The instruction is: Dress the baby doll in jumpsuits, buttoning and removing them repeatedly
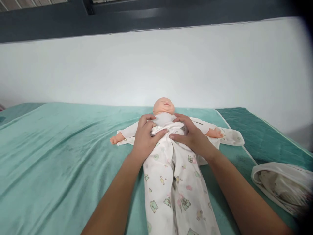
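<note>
Head view | left hand (144, 138) and right hand (195, 138) are resting on the bunched waist of the printed trousers (160, 173), thumbs parted from fingers; cannot tell whether they are pinching cloth | doll (163, 106), wearing the trousers, is lying face-up on the green sheet (73, 163) | printed sleeve (233, 136) is lying by the doll's arm

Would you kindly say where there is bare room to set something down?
Widest: the light green sheet left of the left forearm. Smaller: the dark green cover between the white bundle and printed sleeve. Crowded: around the doll, its printed trousers under the left hand and right hand.
</note>
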`<state>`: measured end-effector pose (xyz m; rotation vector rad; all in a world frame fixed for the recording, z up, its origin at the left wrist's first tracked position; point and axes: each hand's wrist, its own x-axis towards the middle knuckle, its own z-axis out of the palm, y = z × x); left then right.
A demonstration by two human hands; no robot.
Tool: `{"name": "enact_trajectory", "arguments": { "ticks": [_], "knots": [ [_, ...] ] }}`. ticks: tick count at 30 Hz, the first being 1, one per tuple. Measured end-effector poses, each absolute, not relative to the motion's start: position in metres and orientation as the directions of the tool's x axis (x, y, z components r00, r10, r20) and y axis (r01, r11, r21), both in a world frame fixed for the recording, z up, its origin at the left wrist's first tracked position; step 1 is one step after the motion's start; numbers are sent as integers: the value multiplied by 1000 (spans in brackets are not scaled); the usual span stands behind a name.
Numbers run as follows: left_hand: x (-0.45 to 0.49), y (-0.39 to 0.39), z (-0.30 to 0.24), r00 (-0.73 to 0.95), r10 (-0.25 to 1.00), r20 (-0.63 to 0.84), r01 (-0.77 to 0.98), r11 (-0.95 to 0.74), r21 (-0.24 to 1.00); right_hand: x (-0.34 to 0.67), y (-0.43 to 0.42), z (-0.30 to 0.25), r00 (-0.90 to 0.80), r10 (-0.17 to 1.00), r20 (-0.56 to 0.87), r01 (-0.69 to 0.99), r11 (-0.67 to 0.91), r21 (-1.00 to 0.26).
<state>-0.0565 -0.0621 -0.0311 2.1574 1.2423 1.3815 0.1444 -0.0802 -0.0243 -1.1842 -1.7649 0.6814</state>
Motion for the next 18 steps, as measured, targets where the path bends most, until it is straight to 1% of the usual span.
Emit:
{"name": "enact_trajectory", "arguments": {
  "ticks": [3, 5, 9, 13, 15, 18],
  "knots": [
    [-56, -65, -31, 201, 764, 613, 518, -614, 595, 144, -80, -27, -178, 866, 467, 433, 495, -753],
    [-56, -68, -31, 222, 760, 611, 546, -616, 568, 144, -82, -29, -167, 841, 514, 444, 530, -723],
    [-59, -71, -31, 242, 745, 622, 603, -618, 505, 146, -88, -33, -138, 831, 539, 471, 534, -702],
    [-63, -70, -35, 214, 722, 658, 659, -604, 448, 158, -93, -40, -72, 798, 599, 527, 540, -656],
    [-67, -68, -38, 190, 712, 677, 685, -589, 428, 167, -96, -46, -14, 797, 604, 510, 525, -681],
    [-72, -69, -45, 172, 707, 686, 732, -558, 391, 180, -106, -53, 76, 828, 556, 397, 487, -778]
  ]
}}
